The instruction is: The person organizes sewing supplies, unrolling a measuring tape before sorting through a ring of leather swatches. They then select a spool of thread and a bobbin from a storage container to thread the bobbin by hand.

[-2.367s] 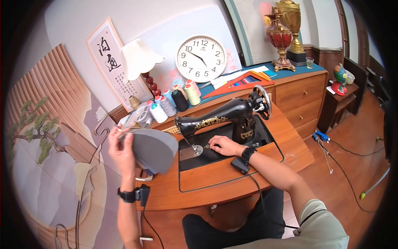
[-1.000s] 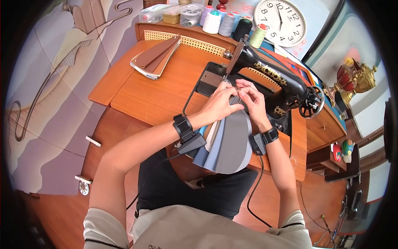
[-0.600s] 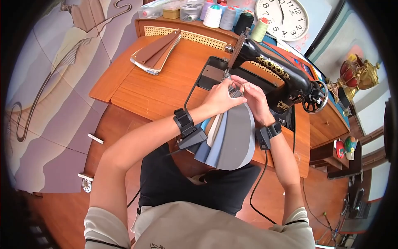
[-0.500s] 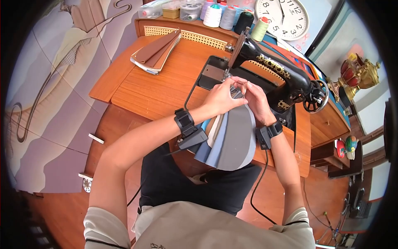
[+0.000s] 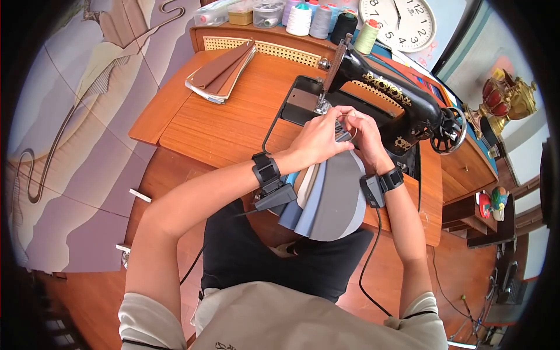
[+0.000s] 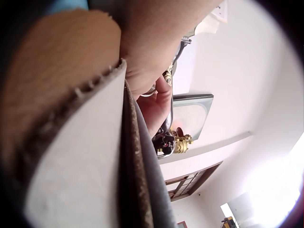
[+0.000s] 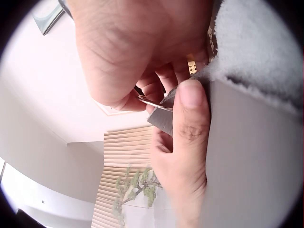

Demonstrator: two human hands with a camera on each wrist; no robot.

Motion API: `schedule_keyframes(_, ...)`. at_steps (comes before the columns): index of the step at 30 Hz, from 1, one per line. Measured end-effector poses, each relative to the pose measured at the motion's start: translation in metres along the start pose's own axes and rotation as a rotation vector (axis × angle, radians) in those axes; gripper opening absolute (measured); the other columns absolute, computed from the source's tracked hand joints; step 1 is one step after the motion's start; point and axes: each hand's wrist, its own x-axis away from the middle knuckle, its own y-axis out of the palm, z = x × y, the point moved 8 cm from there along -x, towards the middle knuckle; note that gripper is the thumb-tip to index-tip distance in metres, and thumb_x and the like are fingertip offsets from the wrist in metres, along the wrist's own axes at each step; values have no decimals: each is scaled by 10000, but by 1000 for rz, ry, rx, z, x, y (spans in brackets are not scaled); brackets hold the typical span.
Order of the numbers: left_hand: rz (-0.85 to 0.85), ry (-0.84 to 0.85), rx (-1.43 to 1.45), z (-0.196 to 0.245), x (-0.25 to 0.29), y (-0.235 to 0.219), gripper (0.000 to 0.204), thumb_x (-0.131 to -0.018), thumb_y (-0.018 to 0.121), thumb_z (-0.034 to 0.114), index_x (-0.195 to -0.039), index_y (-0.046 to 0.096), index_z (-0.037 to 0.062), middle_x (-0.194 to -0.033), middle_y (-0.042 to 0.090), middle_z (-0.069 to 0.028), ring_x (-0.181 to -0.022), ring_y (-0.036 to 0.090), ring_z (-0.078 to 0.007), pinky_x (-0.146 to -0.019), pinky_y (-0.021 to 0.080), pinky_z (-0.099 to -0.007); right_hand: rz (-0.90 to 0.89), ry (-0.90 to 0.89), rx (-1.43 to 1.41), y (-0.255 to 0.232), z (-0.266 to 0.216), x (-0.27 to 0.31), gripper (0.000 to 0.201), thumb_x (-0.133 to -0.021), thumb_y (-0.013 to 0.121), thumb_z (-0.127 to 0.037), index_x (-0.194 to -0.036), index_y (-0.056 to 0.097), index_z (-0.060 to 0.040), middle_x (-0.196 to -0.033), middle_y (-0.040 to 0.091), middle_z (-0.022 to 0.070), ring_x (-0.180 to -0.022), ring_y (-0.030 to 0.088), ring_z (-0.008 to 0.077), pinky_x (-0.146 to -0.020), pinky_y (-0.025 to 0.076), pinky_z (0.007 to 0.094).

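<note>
My left hand (image 5: 315, 140) grips the narrow end of a fanned bundle of swatches (image 5: 338, 204) in grey, blue, white and brown. Its thumb (image 7: 190, 123) presses on the top grey swatch in the right wrist view. The bundle's wide end hangs over the table's front edge, above the lap. At the narrow end, my right hand (image 5: 368, 137) pinches a thin metal ring (image 7: 156, 103) between thumb and curled fingers, near a grey swatch corner. Fuzzy edges and pale backing of the swatches (image 6: 80, 161) fill the left wrist view. Just beyond both hands stands a black sewing machine (image 5: 385, 87).
A second swatch bundle (image 5: 224, 73), brown on top, lies on the wooden table (image 5: 198, 131) to the left. Several thread spools (image 5: 319, 23) and plastic boxes (image 5: 269, 14) line the back. The machine's handwheel (image 5: 452, 131) is at right. A cable (image 5: 368, 256) hangs from the right wrist.
Earlier my left hand held the swatches up at the left while my right lay on the machine bed. Both hands then met at the narrow end; lately only the fingers shift slightly around the ring.
</note>
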Motion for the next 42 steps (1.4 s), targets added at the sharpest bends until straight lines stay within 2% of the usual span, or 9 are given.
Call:
schedule_keyframes(13, 32, -14, -6, -4, -1, -1, 661, -698, 800, 295, -1191, 469, 4, -1087, 620, -183, -1044, 595, -359, -872, 480, -417, -21, 1, -8, -15, 19, -4, 238, -937, 466, -200, -927, 581, 9, -1023, 579, 47, -889, 501, 89, -782, 416, 220)
schedule_keyframes(16, -85, -211, 19, -23, -1, 6, 680, -708, 794, 329, -1205, 468, -1, -1115, 615, -190, -1061, 593, -349, -882, 472, -410, -52, -33, -30, -14, 21, -6, 260, -964, 470, -251, -900, 566, -18, -1086, 581, 61, -966, 531, 107, -785, 434, 234)
schedule_keyframes(19, 9, -94, -14, -18, -1, 2, 687, -720, 784, 361, -1207, 469, -8, -1140, 608, -200, -1065, 593, -342, -889, 465, -412, 40, -97, -26, -17, 9, -5, 235, -968, 485, -236, -979, 582, -22, -1154, 572, 69, -1059, 541, 138, -829, 450, 258)
schedule_keyframes(21, 27, -62, -33, -17, -1, 2, 681, -725, 771, 341, -1184, 462, -55, -1147, 598, -244, -1060, 589, -378, -888, 483, -429, 78, -216, 162, -19, -6, -2, 205, -952, 484, -156, -1086, 588, -41, -1205, 558, 71, -1114, 536, 164, -872, 459, 284)
schedule_keyframes(28, -4, -88, -33, -13, -1, 0, 702, -724, 766, 317, -1215, 422, -49, -1136, 590, -264, -1055, 585, -397, -884, 481, -434, -25, -390, 437, -10, -28, 5, 305, -849, 492, -1, -1133, 597, -42, -1219, 555, 103, -1104, 550, 209, -881, 476, 319)
schedule_keyframes(30, -11, -79, 5, -11, -1, 0, 725, -726, 757, 288, -1241, 370, -43, -1154, 567, -281, -1071, 571, -413, -889, 476, -439, 9, -548, 816, 7, -46, 15, 334, -818, 494, 48, -1122, 602, -37, -1214, 549, 132, -1085, 560, 255, -864, 490, 331)
schedule_keyframes(37, 8, -54, -3, -19, -2, 5, 752, -726, 751, 279, -1259, 330, -43, -1229, 505, -306, -1132, 533, -417, -922, 457, -441, 63, -610, 983, 2, -43, 15, 229, -806, 658, -49, -1032, 625, -26, -967, 624, 112, -886, 624, 270, -751, 505, 333)
schedule_keyframes(40, 83, 23, -42, -9, -2, -3, 733, -724, 753, 318, -1228, 377, -59, -1122, 575, -298, -1056, 586, -407, -871, 487, -437, 111, -633, 1005, 3, -42, 16, 190, -810, 651, -32, -998, 626, -24, -914, 626, 106, -804, 628, 269, -694, 505, 337)
schedule_keyframes(42, -43, -190, -100, -22, -2, 2, 694, -721, 754, 365, -1160, 447, -76, -965, 640, -268, -935, 637, -403, -789, 520, -430, 132, -633, 1026, 4, -43, 17, 180, -806, 655, -28, -983, 624, -24, -886, 623, 105, -777, 624, 279, -684, 503, 345)
